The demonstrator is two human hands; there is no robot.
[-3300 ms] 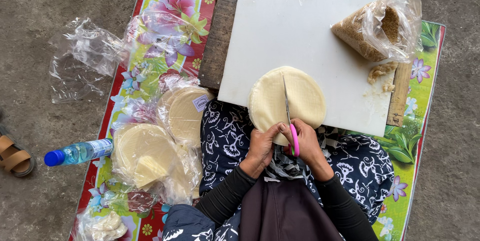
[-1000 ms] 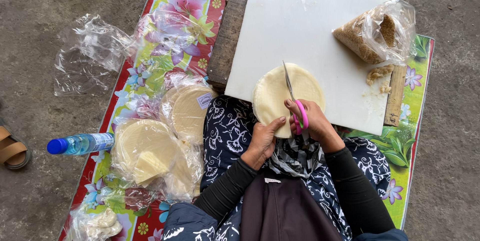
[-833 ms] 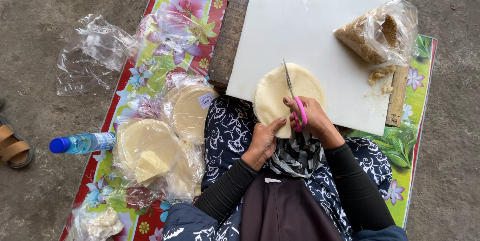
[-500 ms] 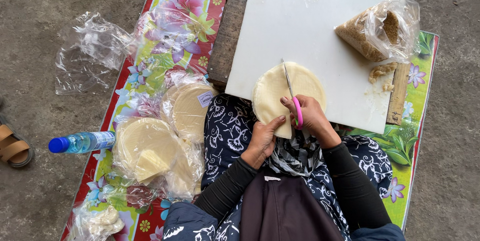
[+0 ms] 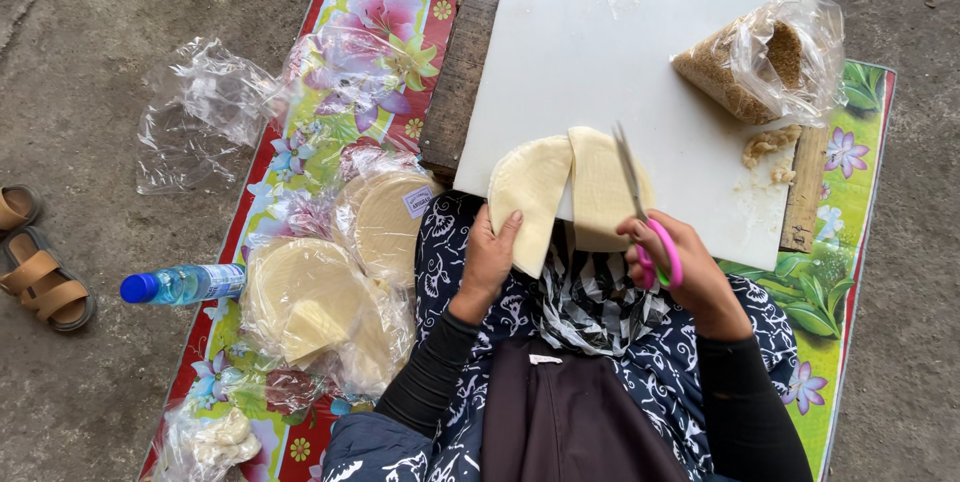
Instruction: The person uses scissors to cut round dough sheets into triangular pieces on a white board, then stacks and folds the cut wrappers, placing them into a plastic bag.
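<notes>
From my feed, the round wrapper was already cut in two: left hand (image 5: 490,262) pinched the left half (image 5: 530,197), right hand (image 5: 690,277) gripped pink scissors (image 5: 645,217) over the right half (image 5: 600,187), frame centre; bagged wrappers (image 5: 320,307) lower left looked uncut.

Blue-capped bottle (image 5: 185,284), sandals (image 5: 40,272), crumb bag (image 5: 765,57).

A white cutting board (image 5: 600,52) carries 2 pale wrapper halves (image 5: 600,187) and a clear bag of brown filling (image 5: 765,57), crumbs (image 5: 765,147) beside it.
</notes>
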